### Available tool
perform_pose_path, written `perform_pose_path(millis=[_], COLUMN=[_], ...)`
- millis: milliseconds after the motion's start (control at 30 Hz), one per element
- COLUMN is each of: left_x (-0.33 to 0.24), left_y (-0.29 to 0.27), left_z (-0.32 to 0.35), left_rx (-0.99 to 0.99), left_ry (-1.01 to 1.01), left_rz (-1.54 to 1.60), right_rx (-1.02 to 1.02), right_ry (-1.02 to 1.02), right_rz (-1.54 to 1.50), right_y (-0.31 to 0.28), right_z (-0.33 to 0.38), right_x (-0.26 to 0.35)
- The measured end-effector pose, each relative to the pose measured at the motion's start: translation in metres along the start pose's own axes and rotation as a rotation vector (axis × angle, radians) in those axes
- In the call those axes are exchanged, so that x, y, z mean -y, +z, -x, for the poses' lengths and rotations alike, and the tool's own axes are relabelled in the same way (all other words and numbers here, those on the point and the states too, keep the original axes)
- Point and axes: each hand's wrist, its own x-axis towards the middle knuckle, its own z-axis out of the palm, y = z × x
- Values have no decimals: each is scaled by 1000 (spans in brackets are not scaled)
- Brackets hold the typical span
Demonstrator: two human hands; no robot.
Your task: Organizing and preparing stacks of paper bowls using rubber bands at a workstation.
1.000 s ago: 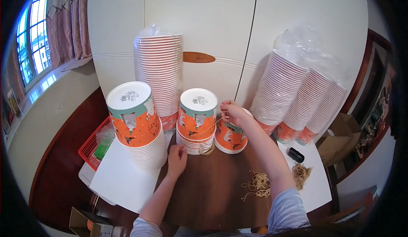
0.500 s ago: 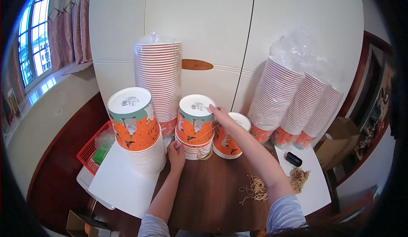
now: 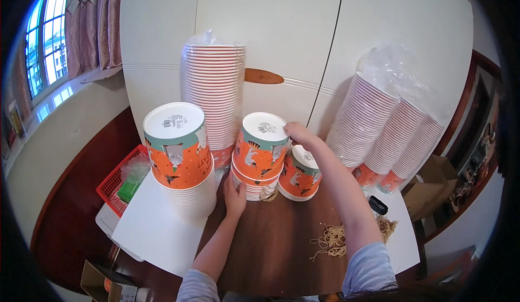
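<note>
An upside-down orange paper bucket point(image 3: 254, 158) with a green band and white base tops a short stack of nested buckets point(image 3: 250, 191), directly in front of me. My right hand point(image 3: 297, 132) has its fingers curled at the far right edge of that top bucket. Lower down, my left hand point(image 3: 234, 198) presses against the stack's left side, its fingertips partly hidden by the rims. Beige cord point(image 3: 269, 195) hangs at the stack's lower right. Just right of it stands a shorter upturned bucket stack point(image 3: 301, 177), partly behind my right forearm.
At left is a taller upturned bucket stack point(image 3: 179, 156). Behind it rises a plastic-wrapped stack point(image 3: 214, 96); several more wrapped stacks point(image 3: 365, 120) lean at the right. Loose cord point(image 3: 330, 241) and a black object point(image 3: 378, 205) lie right. A red basket point(image 3: 111, 188) sits beyond the left edge.
The top bucket has turned, its front pattern moving rightward. My right hand has shifted from its base to its far right edge. Cord across its front now hangs lower. The whole view has shifted.
</note>
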Motion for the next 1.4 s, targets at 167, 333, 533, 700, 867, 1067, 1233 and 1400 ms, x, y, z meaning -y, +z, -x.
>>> perform_pose_path(millis=[167, 333, 533, 700, 867, 1067, 1233, 1400], left_x=[-2, -1, 0, 6, 6, 5, 6, -4], left_y=[0, -2, -1, 1, 1, 0, 1, -2], left_z=[5, 6, 6, 7, 7, 7, 8, 7], left_rx=[9, 18, 28, 9, 16, 34, 19, 6], left_ry=[-14, -28, -44, -14, -25, 23, 27, 92], left_rz=[16, 6, 15, 5, -2, 25, -33, -127], right_rx=[51, 63, 28, -50, -60, -88, -122, -172], right_ry=[27, -1, 20, -8, 6, -3, -57, -84], right_rz=[24, 111, 67, 9, -11, 74, 228, 207], right_y=[-2, 0, 7, 14, 16, 16, 19, 21], right_z=[-15, -21, -22, -23, -24, -24, -23, -22], right_x=[-8, -1, -5, -10, -13, -15, -14, -19])
